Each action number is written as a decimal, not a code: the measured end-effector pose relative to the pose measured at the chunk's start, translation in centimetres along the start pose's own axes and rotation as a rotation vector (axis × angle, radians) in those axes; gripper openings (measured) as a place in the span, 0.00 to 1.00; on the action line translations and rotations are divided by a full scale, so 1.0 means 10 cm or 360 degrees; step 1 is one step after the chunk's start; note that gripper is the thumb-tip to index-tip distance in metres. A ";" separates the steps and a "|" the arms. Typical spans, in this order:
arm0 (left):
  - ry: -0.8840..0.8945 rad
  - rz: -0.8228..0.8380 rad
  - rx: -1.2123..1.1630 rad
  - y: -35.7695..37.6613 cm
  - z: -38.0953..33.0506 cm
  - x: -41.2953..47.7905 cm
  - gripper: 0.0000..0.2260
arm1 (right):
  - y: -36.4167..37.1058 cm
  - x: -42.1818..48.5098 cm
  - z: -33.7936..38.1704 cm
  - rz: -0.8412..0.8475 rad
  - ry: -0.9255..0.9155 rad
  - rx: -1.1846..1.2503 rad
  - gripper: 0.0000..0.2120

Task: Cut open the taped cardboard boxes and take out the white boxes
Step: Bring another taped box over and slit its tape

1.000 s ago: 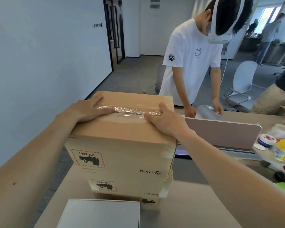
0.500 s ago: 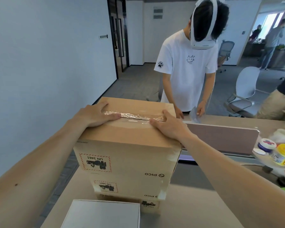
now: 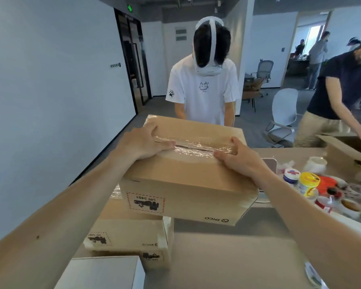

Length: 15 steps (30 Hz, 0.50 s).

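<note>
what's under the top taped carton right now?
Top carton appears to rest askew on another brown carton, its right end overhanging the grey table. A third carton seems to lie below that. The contact area and all contents are hidden.

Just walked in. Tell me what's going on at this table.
A person is working on the top cardboard box, which sits askew on a stack of other cardboard boxes. The left hand and right hand press on either end of its crinkled clear tape. Its flaps are closed, and no cutter is in view. One white box lies at the near edge.
</note>
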<state>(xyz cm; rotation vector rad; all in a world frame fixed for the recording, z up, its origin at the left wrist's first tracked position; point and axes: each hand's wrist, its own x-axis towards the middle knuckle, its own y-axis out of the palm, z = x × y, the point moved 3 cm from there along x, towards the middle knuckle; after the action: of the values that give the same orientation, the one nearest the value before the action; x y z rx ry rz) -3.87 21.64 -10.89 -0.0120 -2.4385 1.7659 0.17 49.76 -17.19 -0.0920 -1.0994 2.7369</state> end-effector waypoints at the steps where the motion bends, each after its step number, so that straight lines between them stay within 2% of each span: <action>1: 0.0016 0.0003 -0.0015 0.10 -0.18 -0.03 0.42 | -0.14 -0.04 -0.16 -0.0004 0.0018 -0.0020 0.44; 7: 0.0095 0.0045 -0.0078 0.90 -1.03 -0.31 0.42 | -0.64 -0.23 -1.23 -0.0033 0.0122 -0.0073 0.46; 12: -0.0045 0.0147 -0.0063 1.72 -1.24 -0.64 0.47 | -0.63 -0.48 -1.97 0.0062 0.0199 -0.0022 0.47; 15: -0.0091 0.0216 -0.0072 2.15 -1.25 -0.87 0.46 | -0.46 -0.61 -2.40 0.0138 0.0298 -0.0092 0.48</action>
<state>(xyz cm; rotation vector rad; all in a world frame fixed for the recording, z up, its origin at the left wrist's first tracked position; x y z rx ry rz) 4.66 39.49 -28.27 -0.1369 -2.5743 1.7872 9.93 68.10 -31.39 -0.4042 -1.1465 2.7036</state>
